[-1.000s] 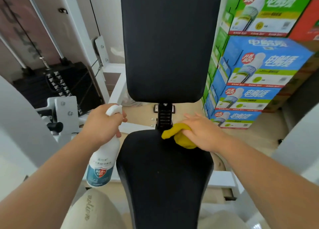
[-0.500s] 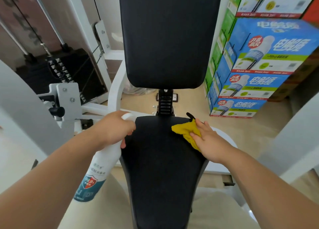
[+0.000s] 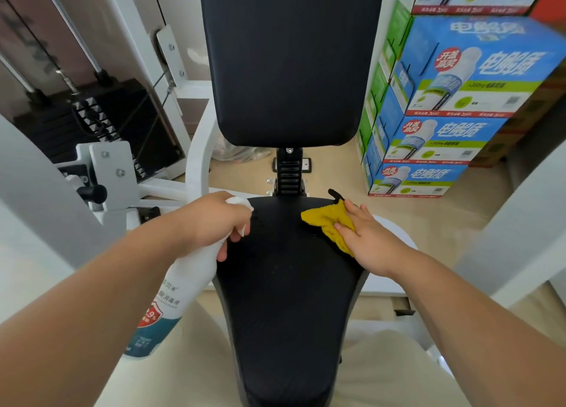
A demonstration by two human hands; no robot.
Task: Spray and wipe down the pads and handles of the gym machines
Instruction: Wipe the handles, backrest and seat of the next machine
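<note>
Gym corner w/ white machine frame (image 3: 199,149), weight stack (image 3: 101,121) at far left, drink cartons (image 3: 459,100) stacked at right. Black seat pad (image 3: 288,299) runs down the middle, back pad (image 3: 291,60) upright beyond its far edge.

Left hand (image 3: 211,222) grips spray bottle (image 3: 171,299) by the neck at seat's far-left corner, fingers wrapped round the trigger, nozzle aimed across the pad. Right hand (image 3: 373,244) lies on yellow cloth (image 3: 321,218) at far-right corner, fingers straight, pressing it flat to the pad.

Progress, my read: early. Few pale specks near far edge look like spray, so seat seems wetted & the wipe is at the back end only. Near half of seat prob. not wiped yet. Back pad shows no wet marks. Handles not in view, so can't tell; other machines presumably left.
</note>
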